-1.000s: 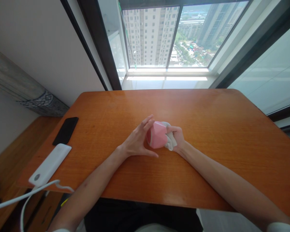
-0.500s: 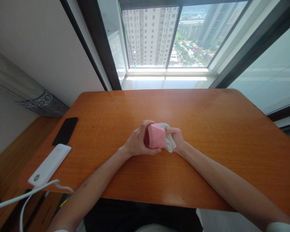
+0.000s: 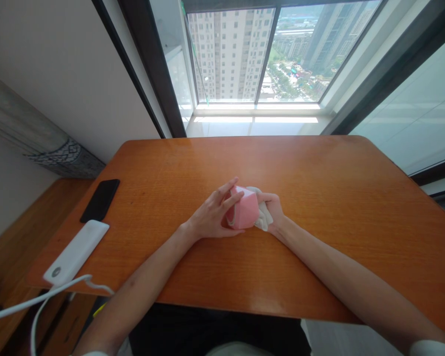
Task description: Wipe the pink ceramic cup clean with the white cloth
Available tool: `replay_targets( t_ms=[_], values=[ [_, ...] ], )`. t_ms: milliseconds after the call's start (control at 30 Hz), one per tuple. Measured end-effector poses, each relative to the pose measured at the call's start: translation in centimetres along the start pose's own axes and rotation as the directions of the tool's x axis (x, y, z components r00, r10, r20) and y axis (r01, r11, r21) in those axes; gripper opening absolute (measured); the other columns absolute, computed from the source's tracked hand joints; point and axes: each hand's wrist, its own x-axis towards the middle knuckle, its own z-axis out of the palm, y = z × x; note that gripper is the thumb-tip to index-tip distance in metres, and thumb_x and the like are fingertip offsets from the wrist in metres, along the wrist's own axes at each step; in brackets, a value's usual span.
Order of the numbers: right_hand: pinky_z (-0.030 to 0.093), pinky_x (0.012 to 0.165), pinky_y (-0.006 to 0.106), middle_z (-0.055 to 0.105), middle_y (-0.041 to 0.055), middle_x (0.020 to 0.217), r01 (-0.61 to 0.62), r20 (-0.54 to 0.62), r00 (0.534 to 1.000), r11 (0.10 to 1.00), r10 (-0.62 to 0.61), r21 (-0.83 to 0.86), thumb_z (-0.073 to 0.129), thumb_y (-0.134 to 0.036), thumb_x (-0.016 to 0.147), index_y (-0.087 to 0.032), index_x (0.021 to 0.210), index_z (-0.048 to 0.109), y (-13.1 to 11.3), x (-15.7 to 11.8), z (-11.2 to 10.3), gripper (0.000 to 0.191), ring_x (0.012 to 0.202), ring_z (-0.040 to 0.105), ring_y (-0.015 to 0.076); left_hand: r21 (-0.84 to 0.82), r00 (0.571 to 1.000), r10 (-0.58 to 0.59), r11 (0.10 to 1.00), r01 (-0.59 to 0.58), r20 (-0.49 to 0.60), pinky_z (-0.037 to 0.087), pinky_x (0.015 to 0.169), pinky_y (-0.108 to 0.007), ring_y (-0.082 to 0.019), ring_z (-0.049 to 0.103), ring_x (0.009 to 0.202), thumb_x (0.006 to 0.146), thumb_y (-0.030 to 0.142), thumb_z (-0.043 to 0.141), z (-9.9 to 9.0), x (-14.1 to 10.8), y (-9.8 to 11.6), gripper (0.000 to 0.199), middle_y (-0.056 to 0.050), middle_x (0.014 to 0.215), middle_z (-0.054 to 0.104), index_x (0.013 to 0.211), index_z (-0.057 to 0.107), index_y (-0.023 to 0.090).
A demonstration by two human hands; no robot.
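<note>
- Item: pink faceted object [image 3: 244, 210], hard-looking and angular, with a dark red rim [image 3: 229, 216] at its left end. It lies midway across the desk [image 3: 319, 198], between the two hands. Its long axis runs roughly side to side, from rim to right end. Whether it touches the desk cannot be told.
- Item: left hand [image 3: 211, 215], to the object's left. The left fingers [image 3: 230, 192] are spread and slanted over its upper faces, and the thumb runs along its lower edge; together they are closed around it in a loose hold. This hand covers more of the object.
- Item: right hand [image 3: 272, 210], to the object's right. The right fingers [image 3: 265, 198] are curled and closed on a crumpled white cloth [image 3: 263, 218], pressing it against the object's right end.
- Relation: cloth lies between the right hand and the object; the left hand touches the object bare.
- Also on the desk, well apart to the left: black smartphone [image 3: 100, 200], lying flat; white power bank [image 3: 75, 252], with a white cable [image 3: 33, 304] trailing off the edge.
- Beyond the desk: window [image 3: 230, 54] with high-rise buildings outside.
</note>
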Motion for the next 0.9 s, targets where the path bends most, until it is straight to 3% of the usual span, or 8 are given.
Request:
replay_targets(
  t_ms=[167, 267, 433, 500, 600, 700, 800, 900],
  values=[
    [0.057, 0.052, 0.029, 0.078, 0.0071, 0.07, -0.021, 0.003, 1.0, 0.999, 0.021, -0.027, 0.066, -0.017, 0.061, -0.016, 0.082, 0.077, 0.2, -0.1, 0.2, 0.024, 0.054, 0.066, 0.0208, 0.017, 0.999, -0.023, 1.0, 0.024, -0.041, 0.058, 0.119, -0.062, -0.042, 0.057, 0.152, 0.076, 0.061, 0.096, -0.1, 0.1, 0.3, 0.118, -0.02, 0.173, 0.04, 0.17, 0.029, 0.038],
    [0.051, 0.045, 0.026, 0.071, 0.0047, 0.059, -0.004, 0.007, 1.0, 0.999, 0.004, -0.047, 0.067, -0.017, 0.059, -0.016, 0.074, 0.076, 0.4, -0.2, 0.3, 0.018, 0.048, 0.06, 0.0182, -0.084, 0.993, -0.093, 0.993, 0.087, -0.078, 0.057, 0.12, -0.062, -0.043, 0.058, 0.15, 0.068, 0.06, 0.099, -0.1, 0.5, 1.1, 0.119, -0.019, 0.165, 0.049, 0.165, 0.035, 0.033],
    [0.044, 0.038, 0.025, 0.066, 0.0034, 0.051, 0.009, 0.025, 1.0, 0.998, -0.007, -0.067, 0.069, -0.017, 0.056, -0.015, 0.065, 0.076, 0.5, -0.4, 0.7, 0.012, 0.039, 0.051, 0.0142, -0.246, 0.926, -0.376, 0.898, 0.364, -0.005, 0.065, 0.097, -0.053, -0.035, 0.077, 0.116, 0.069, 0.056, 0.095, -0.1, 1.1, 2.6, 0.11, -0.015, 0.147, 0.065, 0.158, 0.035, 0.031],
    [0.045, 0.038, 0.025, 0.067, 0.0032, 0.053, 0.008, 0.021, 1.0, 0.998, -0.007, -0.065, 0.068, -0.017, 0.058, -0.016, 0.068, 0.077, 0.5, -0.3, 0.6, 0.014, 0.038, 0.052, 0.0148, -0.255, 0.903, -0.428, 0.87, 0.423, 0.037, 0.065, 0.095, -0.052, -0.033, 0.078, 0.108, 0.072, 0.058, 0.094, -0.1, 1.1, 2.7, 0.109, -0.013, 0.142, 0.068, 0.159, 0.034, 0.032],
    [0.047, 0.038, 0.027, 0.07, 0.004, 0.055, -0.002, -0.001, 1.0, 0.999, 0.002, -0.039, 0.066, -0.018, 0.059, -0.016, 0.074, 0.078, 0.4, -0.2, 0.3, 0.019, 0.04, 0.056, 0.0176, -0.245, 0.94, -0.341, 0.91, 0.335, 0.019, 0.062, 0.108, -0.06, -0.041, 0.071, 0.131, 0.07, 0.068, 0.096, 0.0, 0.7, 1.9, 0.128, -0.02, 0.16, 0.056, 0.169, 0.023, 0.031],
    [0.056, 0.046, 0.028, 0.077, 0.0058, 0.066, 0.022, -0.022, 1.0, 1.0, -0.022, -0.016, 0.066, -0.016, 0.059, -0.017, 0.08, 0.079, 0.2, 0.0, 0.1, 0.025, 0.049, 0.065, 0.02, -0.125, 0.993, -0.121, 0.985, 0.122, 0.008, 0.051, 0.123, -0.069, -0.05, 0.047, 0.16, 0.064, 0.073, 0.098, 0.0, 0.3, 0.7, 0.146, -0.025, 0.181, 0.027, 0.176, 0.012, 0.035],
    [0.062, 0.057, 0.028, 0.081, 0.0052, 0.076, 0.02, -0.037, 0.999, 1.0, -0.019, 0.012, 0.066, -0.014, 0.059, -0.017, 0.085, 0.079, 0.0, 0.0, 0.1, 0.03, 0.059, 0.071, 0.0195, 0.01, 1.0, 0.022, 1.0, -0.023, 0.022, 0.047, 0.128, -0.068, -0.047, 0.036, 0.168, 0.081, 0.058, 0.094, -0.1, 0.0, 0.0, 0.126, -0.023, 0.184, 0.02, 0.176, 0.015, 0.037],
    [0.062, 0.059, 0.027, 0.081, 0.0049, 0.076, 0.007, -0.03, 1.0, 1.0, -0.006, 0.02, 0.067, -0.013, 0.059, -0.017, 0.088, 0.079, -0.1, -0.1, 0.3, 0.031, 0.06, 0.072, 0.0192, 0.054, 0.998, 0.056, 0.997, -0.056, 0.008, 0.052, 0.125, -0.062, -0.043, 0.044, 0.164, 0.087, 0.049, 0.089, -0.2, 0.0, -0.1, 0.11, -0.024, 0.181, 0.028, 0.174, 0.022, 0.033]
  ],
)
